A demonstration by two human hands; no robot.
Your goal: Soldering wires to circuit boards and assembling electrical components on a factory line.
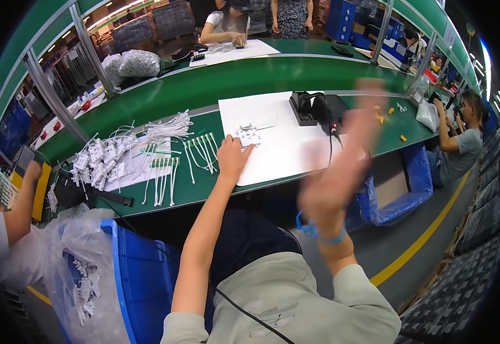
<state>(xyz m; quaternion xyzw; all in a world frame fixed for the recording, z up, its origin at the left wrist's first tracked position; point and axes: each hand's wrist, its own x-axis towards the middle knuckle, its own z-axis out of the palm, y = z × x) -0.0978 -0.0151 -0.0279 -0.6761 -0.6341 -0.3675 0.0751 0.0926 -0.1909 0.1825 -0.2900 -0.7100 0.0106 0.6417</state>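
A small white plastic part (249, 137) lies on the white sheet (278, 160), with a thin piece sticking out to its right. My left hand (234, 157) grips its near left edge between thumb and fingers. My right hand (339, 172), smeared by motion, is raised over the right side of the sheet, with a blue band (319, 232) at the wrist. Whether it holds anything cannot be made out. Left of my left hand lie rows of white cable-like strips (201, 152), and farther left a heap of white plastic parts (104, 160).
A black box-like device (304, 109) with cables stands at the sheet's far right. Yellow pieces (379, 114) lie beyond it. A blue bin (121, 275) with a plastic liner is at lower left; another lined blue bin (399, 189) is right. Co-workers sit left, right and across the green belt (204, 80).
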